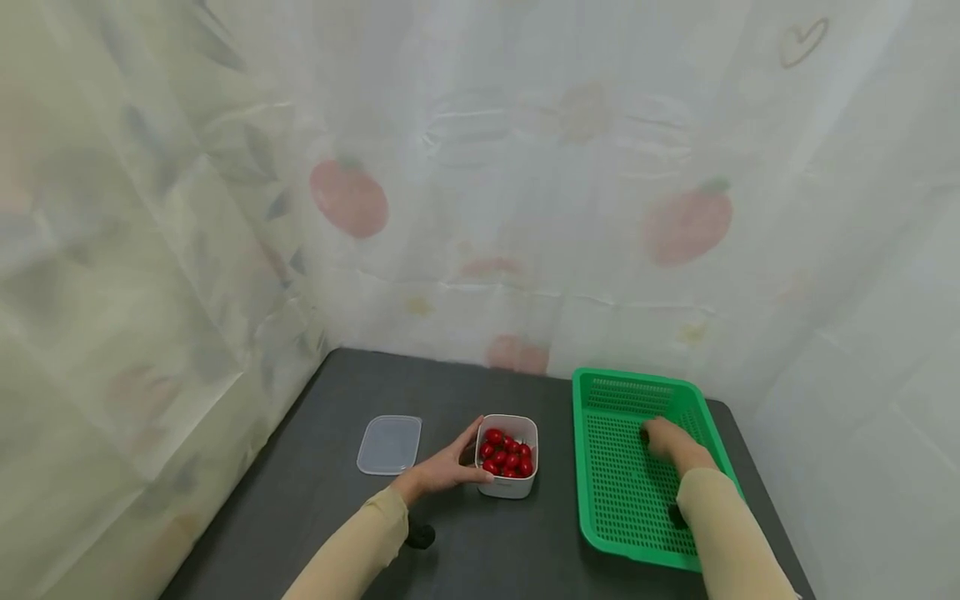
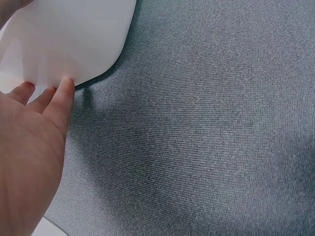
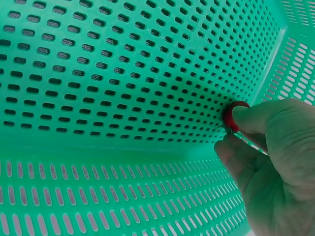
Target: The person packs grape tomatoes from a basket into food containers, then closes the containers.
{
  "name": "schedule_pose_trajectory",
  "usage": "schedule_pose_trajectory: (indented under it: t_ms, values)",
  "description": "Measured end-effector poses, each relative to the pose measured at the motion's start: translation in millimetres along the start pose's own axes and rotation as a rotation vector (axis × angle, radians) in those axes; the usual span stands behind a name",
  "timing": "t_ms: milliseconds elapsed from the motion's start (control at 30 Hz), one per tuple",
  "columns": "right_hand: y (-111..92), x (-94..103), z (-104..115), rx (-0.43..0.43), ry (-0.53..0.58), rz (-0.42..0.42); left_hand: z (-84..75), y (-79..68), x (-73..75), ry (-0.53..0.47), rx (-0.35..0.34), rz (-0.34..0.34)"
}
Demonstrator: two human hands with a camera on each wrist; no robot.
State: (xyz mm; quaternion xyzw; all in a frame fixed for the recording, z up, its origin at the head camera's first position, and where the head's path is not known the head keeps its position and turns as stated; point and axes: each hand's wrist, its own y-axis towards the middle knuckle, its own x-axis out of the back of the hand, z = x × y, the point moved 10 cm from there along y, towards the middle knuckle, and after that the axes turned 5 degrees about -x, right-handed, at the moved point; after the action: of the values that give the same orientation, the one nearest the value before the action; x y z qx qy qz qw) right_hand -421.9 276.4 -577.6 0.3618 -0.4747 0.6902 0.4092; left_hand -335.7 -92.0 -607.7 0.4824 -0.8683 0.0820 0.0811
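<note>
My left hand (image 1: 447, 468) holds a white square container (image 1: 504, 490) by its left side, thumb at the near side and fingers towards the far corner. Several red cherry tomatoes (image 1: 501, 457) lie inside it. In the left wrist view, fingertips (image 2: 64, 96) press against the smooth white wall. My right hand (image 1: 670, 442) reaches down into a green perforated basket (image 1: 611, 467). Between its thumb and fingers it pinches a single red cherry tomato (image 3: 230, 117), close to the basket's floor; the hand hides part of the fruit.
A translucent lid (image 1: 390, 445) lies flat on the dark table (image 1: 457, 550), left of the container. The basket stands at the table's right side. Printed plastic sheeting (image 1: 480, 208) hangs behind the table and along its sides.
</note>
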Motion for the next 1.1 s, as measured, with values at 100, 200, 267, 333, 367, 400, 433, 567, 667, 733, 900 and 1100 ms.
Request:
schedule_pose_trajectory:
  t_ms: [100, 200, 267, 333, 367, 400, 433, 567, 667, 733, 900, 1100]
  values:
    - [-0.7, -2.0, 1.0, 0.031, 0.023, -0.01, -0.6, 0.2, -0.4, 0.002, 0.001, 0.002]
    - [-2.5, -2.7, 3.2, 0.064, 0.031, -0.027, -0.5, 0.1, -0.7, 0.007, 0.008, 0.002]
    - [-4.3, -2.8, 6.0, 0.083, 0.037, -0.036, -0.5, -0.1, -0.6, 0.01, 0.009, 0.0]
    - [-7.0, -2.9, 10.2, 0.105, 0.037, -0.042, -0.1, -0.1, -0.3, 0.011, 0.009, -0.004]
    - [-8.5, -3.2, 12.8, 0.119, 0.034, -0.044, -0.1, -0.1, -0.2, 0.011, 0.005, -0.004]
    - [-10.0, -3.7, 15.3, 0.131, 0.035, -0.044, 0.3, -0.1, -0.3, 0.01, 0.005, -0.004]
    - [-11.6, -4.2, 18.6, 0.149, 0.027, -0.046, 0.5, 0.0, -0.4, 0.011, 0.002, -0.002]
    - [-19.0, -5.8, 31.5, 0.223, 0.005, -0.066, 1.4, 0.5, -0.3, 0.014, -0.005, 0.002]
    - [-24.1, -8.3, 40.9, 0.281, 0.002, -0.066, 1.6, 0.9, 0.3, 0.018, 0.0, 0.002]
    - [-27.7, -10.5, 47.9, 0.327, 0.002, -0.056, 0.9, 1.1, 1.0, 0.02, -0.001, -0.001]
    - [-35.4, -14.3, 57.9, 0.371, -0.016, -0.029, 1.6, 1.7, 2.2, 0.021, 0.004, -0.004]
    - [-37.3, -14.9, 56.5, 0.347, -0.048, -0.028, 5.8, 3.0, 2.2, 0.016, 0.01, -0.006]
